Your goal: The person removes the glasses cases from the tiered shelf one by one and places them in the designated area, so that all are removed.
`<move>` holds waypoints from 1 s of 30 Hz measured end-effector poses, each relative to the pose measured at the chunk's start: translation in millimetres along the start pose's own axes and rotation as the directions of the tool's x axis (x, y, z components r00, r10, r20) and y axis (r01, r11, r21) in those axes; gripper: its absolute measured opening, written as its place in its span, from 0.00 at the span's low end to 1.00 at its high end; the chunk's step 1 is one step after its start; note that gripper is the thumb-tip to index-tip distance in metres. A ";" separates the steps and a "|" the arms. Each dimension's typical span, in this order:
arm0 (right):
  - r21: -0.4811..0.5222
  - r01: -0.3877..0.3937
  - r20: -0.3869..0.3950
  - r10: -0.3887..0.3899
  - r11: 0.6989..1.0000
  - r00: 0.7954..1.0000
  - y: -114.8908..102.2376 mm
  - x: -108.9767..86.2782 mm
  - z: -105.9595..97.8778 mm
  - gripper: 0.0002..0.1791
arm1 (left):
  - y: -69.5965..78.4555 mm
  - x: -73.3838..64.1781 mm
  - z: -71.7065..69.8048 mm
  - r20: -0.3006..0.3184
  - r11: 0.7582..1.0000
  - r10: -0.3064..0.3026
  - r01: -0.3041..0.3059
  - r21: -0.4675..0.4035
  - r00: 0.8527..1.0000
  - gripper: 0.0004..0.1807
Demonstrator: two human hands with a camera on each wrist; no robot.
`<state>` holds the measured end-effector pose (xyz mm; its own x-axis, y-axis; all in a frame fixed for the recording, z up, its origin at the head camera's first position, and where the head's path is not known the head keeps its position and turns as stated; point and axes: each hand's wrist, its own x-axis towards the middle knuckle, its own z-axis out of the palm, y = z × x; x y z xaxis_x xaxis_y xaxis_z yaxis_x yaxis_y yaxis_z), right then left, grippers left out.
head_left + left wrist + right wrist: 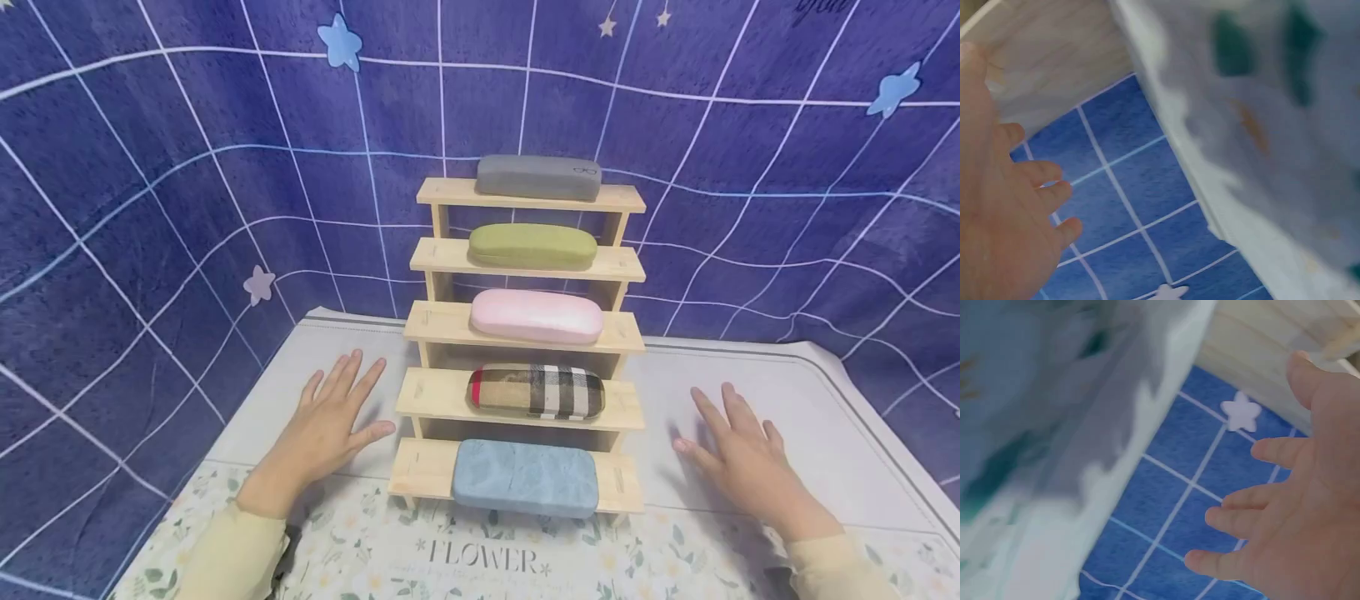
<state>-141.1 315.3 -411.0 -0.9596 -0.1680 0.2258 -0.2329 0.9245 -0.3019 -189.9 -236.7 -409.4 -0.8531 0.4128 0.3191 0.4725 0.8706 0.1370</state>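
Note:
A light wooden stepped rack [420, 387] stands mid-table in the head view, one glasses case on each tier. From top to bottom lie a grey case [536, 178], a green case [532, 246], a pink case [536, 317], a plaid case [510, 392] and a light blue case [525, 477]. To the rack's left, my left hand [322, 429] is spread palm down, holding nothing. My right hand [742, 458] is likewise spread on the other side, apart from the rack. Both wrist views show extended fingers with nothing in them.
The table has a white surface [675, 400] with a floral front part [337, 533] lettered "FLOWER". Behind and beside it hangs a blue gridded cloth [225, 192] with stars, close behind the rack.

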 end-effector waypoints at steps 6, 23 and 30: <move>0.048 0.072 -0.071 -0.068 0.996 0.995 -16.7 -5.6 -12.2 0.43 | 16.9 -0.1 -13.7 0.031 0.998 0.001 0.001 -0.068 1.000 0.48; 0.294 0.218 -0.103 -0.196 0.931 0.975 -87.0 -25.4 -6.9 0.20 | 45.2 -29.0 0.2 0.228 0.816 -0.008 0.138 -0.561 0.974 0.63; 0.406 0.250 -0.037 -0.257 0.879 0.966 -104.0 -21.7 12.8 0.32 | 50.4 -29.7 10.0 0.349 0.790 -0.052 0.253 -0.558 0.936 0.65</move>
<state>-98.1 218.4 -396.4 -0.8609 -0.3873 0.3299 -0.5085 0.6318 -0.5851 -142.9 -202.4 -421.3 -0.9002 0.4340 -0.0361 0.2813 0.6427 0.7126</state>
